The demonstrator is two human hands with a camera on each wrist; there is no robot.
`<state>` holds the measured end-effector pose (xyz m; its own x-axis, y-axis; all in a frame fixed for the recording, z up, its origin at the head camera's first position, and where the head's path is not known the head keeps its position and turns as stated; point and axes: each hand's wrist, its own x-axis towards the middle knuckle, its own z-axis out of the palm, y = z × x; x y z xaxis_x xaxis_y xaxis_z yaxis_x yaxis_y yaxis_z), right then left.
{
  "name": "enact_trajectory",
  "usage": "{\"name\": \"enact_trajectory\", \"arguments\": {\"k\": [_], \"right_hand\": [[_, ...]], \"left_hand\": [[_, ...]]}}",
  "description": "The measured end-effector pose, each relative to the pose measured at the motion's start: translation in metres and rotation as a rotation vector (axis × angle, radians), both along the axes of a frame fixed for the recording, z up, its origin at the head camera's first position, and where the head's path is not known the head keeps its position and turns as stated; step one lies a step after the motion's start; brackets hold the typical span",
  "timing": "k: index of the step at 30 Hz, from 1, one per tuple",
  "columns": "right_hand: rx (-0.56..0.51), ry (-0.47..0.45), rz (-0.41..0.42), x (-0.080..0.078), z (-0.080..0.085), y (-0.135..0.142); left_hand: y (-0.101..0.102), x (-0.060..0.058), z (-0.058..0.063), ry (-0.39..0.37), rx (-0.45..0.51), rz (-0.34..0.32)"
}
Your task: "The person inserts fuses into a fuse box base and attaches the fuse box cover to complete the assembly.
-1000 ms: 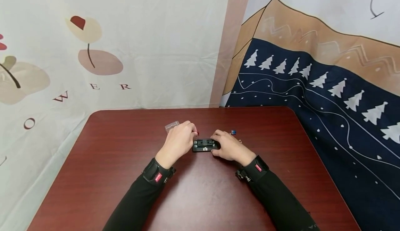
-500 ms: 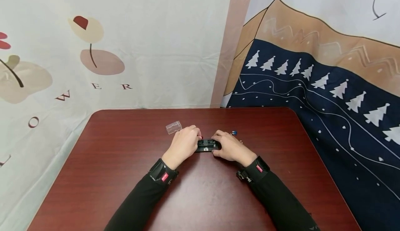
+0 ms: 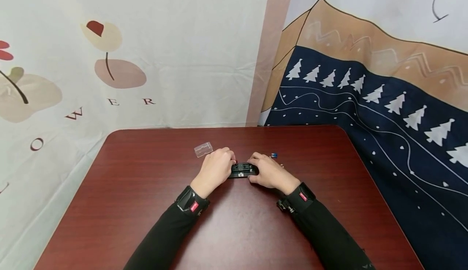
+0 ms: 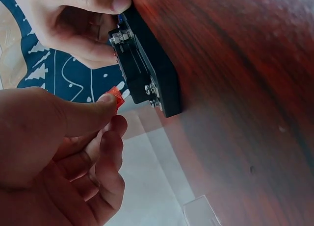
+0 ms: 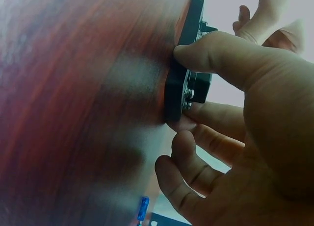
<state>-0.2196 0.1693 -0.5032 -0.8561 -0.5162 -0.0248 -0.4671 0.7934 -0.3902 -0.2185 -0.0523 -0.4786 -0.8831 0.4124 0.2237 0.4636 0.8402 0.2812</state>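
Note:
A black fuse block (image 3: pixel 240 171) with metal screw terminals lies on the table between the two hands. My right hand (image 3: pixel 269 171) grips its right end, thumb on the near side of the base (image 5: pixel 172 91) and fingers on the far side. Pinched between thumb and index finger of my left hand (image 3: pixel 215 165) is a small red blade fuse (image 4: pixel 117 95). Its pale metal prong points at the block, close to the raised socket part (image 4: pixel 132 71). In the head view the left fingers overlap the block's left end and mostly hide the fuse.
A clear plastic box (image 3: pixel 203 149) lies beyond the left hand. Small blue fuses (image 3: pixel 274 155) lie behind the right hand, with tiny pale pieces (image 3: pixel 281 165) near its knuckles. The reddish-brown table (image 3: pixel 234 229) ends at a far edge before hanging printed cloths.
The left hand has moved right and slightly nearer with the red fuse, onto the block's left end, uncovering the clear box. In the last half second it barely moves. The right hand keeps its grip.

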Motion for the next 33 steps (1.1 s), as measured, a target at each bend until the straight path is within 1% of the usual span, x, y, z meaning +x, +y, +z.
{"name": "enact_trajectory", "arguments": {"k": [5, 14, 18, 23, 28, 33], "right_hand": [[-0.003, 0.009, 0.011, -0.0005, -0.0023, 0.0011], [-0.005, -0.007, 0.006, -0.0001, -0.0015, 0.0001], [-0.005, 0.0, 0.004, -0.0002, -0.0015, 0.0005], [-0.002, -0.007, -0.002, 0.0002, -0.0019, 0.0001], [0.0, -0.001, 0.003, 0.0017, -0.0027, -0.0002], [-0.008, 0.01, 0.011, 0.002, -0.0001, -0.0001]], "left_hand": [[0.0013, 0.0001, -0.0012, -0.001, -0.014, -0.002], [0.0016, 0.0003, -0.0032, -0.001, -0.04, -0.013], [0.0022, 0.0011, -0.0021, -0.008, -0.058, -0.021], [0.0012, 0.002, -0.0021, 0.005, -0.071, -0.041], [0.0008, 0.0025, -0.0041, 0.02, -0.065, -0.052], [0.0011, 0.0018, -0.0041, 0.032, -0.049, -0.054]]}}
